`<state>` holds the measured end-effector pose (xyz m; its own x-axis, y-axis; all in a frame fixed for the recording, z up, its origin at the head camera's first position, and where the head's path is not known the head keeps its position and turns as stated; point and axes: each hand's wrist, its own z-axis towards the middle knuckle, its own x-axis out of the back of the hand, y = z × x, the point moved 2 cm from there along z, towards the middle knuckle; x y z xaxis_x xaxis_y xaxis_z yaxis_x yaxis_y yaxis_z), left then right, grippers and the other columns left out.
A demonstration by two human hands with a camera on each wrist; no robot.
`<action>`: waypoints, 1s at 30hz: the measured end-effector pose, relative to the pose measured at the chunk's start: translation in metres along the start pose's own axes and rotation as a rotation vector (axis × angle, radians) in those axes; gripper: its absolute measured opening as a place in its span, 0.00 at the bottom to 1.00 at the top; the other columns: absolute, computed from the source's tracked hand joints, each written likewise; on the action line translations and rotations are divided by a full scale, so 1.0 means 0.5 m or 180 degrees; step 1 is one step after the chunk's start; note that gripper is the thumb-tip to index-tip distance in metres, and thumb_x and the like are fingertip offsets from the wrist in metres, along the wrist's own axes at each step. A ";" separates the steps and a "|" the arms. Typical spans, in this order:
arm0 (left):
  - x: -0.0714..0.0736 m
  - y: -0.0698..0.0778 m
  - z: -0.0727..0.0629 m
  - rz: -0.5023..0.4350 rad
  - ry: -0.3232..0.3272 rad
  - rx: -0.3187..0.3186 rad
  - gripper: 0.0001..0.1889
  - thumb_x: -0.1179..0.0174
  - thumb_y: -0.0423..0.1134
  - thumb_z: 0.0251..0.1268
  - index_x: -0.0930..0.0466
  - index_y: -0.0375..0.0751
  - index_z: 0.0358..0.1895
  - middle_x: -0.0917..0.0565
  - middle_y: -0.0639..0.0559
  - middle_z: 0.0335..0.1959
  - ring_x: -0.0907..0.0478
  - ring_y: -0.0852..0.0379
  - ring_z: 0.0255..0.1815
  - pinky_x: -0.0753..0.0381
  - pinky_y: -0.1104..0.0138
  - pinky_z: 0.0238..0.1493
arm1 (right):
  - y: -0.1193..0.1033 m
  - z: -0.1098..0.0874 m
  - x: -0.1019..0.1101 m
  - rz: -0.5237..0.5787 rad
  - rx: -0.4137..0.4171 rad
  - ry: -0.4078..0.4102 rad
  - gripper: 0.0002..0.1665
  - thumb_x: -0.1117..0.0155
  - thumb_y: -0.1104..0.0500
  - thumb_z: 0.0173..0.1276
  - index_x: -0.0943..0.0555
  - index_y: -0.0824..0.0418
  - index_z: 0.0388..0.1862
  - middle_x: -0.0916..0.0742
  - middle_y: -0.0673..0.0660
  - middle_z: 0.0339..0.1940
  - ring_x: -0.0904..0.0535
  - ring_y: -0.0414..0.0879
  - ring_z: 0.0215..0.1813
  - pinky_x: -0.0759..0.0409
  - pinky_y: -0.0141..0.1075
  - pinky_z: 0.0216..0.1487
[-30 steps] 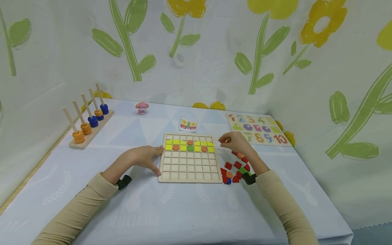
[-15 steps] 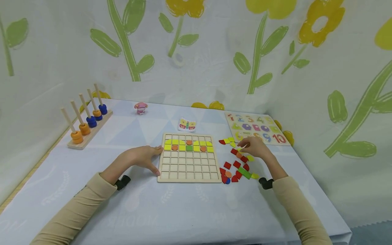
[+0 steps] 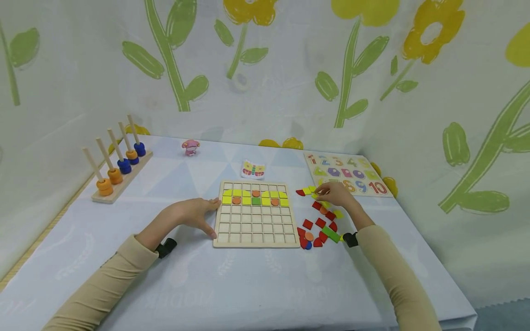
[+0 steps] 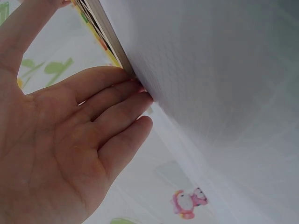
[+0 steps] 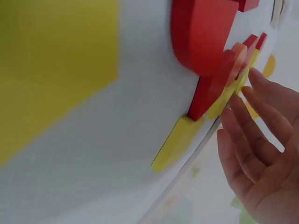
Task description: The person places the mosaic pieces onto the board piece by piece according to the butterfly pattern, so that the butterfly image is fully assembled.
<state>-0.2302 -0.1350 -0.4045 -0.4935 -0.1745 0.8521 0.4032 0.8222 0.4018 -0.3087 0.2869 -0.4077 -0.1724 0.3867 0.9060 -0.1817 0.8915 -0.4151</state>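
Observation:
A wooden grid board (image 3: 256, 225) lies on the table with yellow pieces (image 3: 246, 200), orange circles (image 3: 236, 201) and a green square (image 3: 256, 201) set across its upper rows. My left hand (image 3: 194, 214) rests at the board's left edge, fingers and thumb spread along it. In the left wrist view, the straight fingers (image 4: 121, 109) touch the edge. Right of the board, my right hand (image 3: 336, 193) reaches over the loose pieces, its fingertips right at a yellow piece (image 3: 314, 196). In the right wrist view, its fingers (image 5: 243, 154) are fairly straight beside yellow and red pieces.
Loose red pieces (image 3: 320, 222), a green strip (image 3: 331, 235) and a blue piece (image 3: 308, 245) lie beside the board. Behind it are a butterfly pattern card (image 3: 253, 169), a pink figurine (image 3: 191, 147) and a number puzzle (image 3: 331, 161). A peg stacker (image 3: 120, 181) stands left.
My right hand has moved from the board's upper right corner to the loose yellow pieces, then slightly left among them. My left hand stays at the board's edge.

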 end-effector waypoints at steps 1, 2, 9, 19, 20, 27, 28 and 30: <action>0.000 0.000 0.000 0.0001 0.0000 -0.0008 0.57 0.28 0.60 0.45 0.46 0.30 0.73 0.46 0.38 0.75 0.49 0.40 0.74 0.46 0.49 0.71 | -0.003 0.004 -0.002 -0.0010 0.0011 -0.0006 0.17 0.31 0.57 0.63 0.16 0.65 0.49 0.15 0.62 0.43 0.21 0.55 0.43 0.20 0.44 0.44; 0.000 -0.001 -0.001 -0.0012 -0.0004 0.0002 0.57 0.28 0.59 0.45 0.46 0.31 0.73 0.47 0.38 0.75 0.49 0.41 0.75 0.46 0.50 0.71 | -0.006 0.007 -0.005 -0.0016 0.0026 -0.0013 0.17 0.30 0.57 0.63 0.16 0.65 0.48 0.15 0.63 0.43 0.21 0.55 0.42 0.19 0.44 0.44; 0.002 -0.004 0.002 0.0006 0.0007 -0.0001 0.57 0.28 0.59 0.45 0.46 0.31 0.74 0.46 0.39 0.75 0.48 0.41 0.74 0.46 0.50 0.71 | -0.024 0.014 -0.010 0.0037 -0.0022 -0.0025 0.15 0.28 0.61 0.61 0.17 0.67 0.44 0.15 0.60 0.36 0.20 0.50 0.37 0.19 0.40 0.40; -0.001 -0.006 0.003 0.0032 0.0010 -0.0003 0.57 0.28 0.60 0.45 0.45 0.31 0.73 0.45 0.38 0.75 0.47 0.39 0.74 0.45 0.49 0.71 | -0.032 0.022 -0.015 -0.0062 -0.0077 -0.0230 0.16 0.30 0.56 0.63 0.19 0.66 0.44 0.16 0.61 0.40 0.21 0.53 0.41 0.20 0.42 0.42; -0.001 -0.005 0.003 0.0039 0.0014 -0.0013 0.57 0.28 0.60 0.45 0.45 0.31 0.73 0.45 0.37 0.75 0.47 0.39 0.74 0.44 0.49 0.71 | -0.034 0.024 -0.015 -0.0098 -0.0093 -0.0223 0.17 0.30 0.54 0.63 0.19 0.66 0.43 0.16 0.61 0.41 0.21 0.53 0.41 0.20 0.42 0.42; -0.001 -0.010 0.004 0.0034 0.0014 0.0002 0.57 0.28 0.61 0.45 0.46 0.32 0.74 0.45 0.39 0.75 0.48 0.40 0.74 0.45 0.49 0.71 | -0.040 0.031 -0.022 -0.0056 -0.0070 -0.0179 0.14 0.31 0.56 0.63 0.21 0.66 0.40 0.16 0.62 0.40 0.21 0.54 0.41 0.20 0.43 0.42; -0.001 -0.010 0.004 0.0035 0.0013 0.0001 0.57 0.28 0.61 0.45 0.46 0.32 0.74 0.45 0.39 0.75 0.48 0.40 0.74 0.45 0.49 0.71 | -0.041 0.031 -0.023 -0.0038 -0.0046 -0.0178 0.14 0.31 0.57 0.63 0.21 0.66 0.40 0.17 0.62 0.40 0.21 0.54 0.41 0.21 0.43 0.42; -0.001 -0.010 0.005 0.0036 0.0008 -0.0001 0.58 0.28 0.61 0.44 0.46 0.32 0.74 0.45 0.39 0.75 0.48 0.40 0.74 0.45 0.49 0.71 | -0.043 0.030 -0.024 0.0000 -0.0042 -0.0157 0.13 0.30 0.59 0.62 0.22 0.65 0.39 0.17 0.61 0.39 0.22 0.53 0.41 0.21 0.42 0.42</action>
<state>-0.2340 -0.1375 -0.4079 -0.4869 -0.1665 0.8574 0.4089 0.8240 0.3922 -0.3174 0.2595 -0.4108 -0.2198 0.3750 0.9006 -0.1690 0.8946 -0.4137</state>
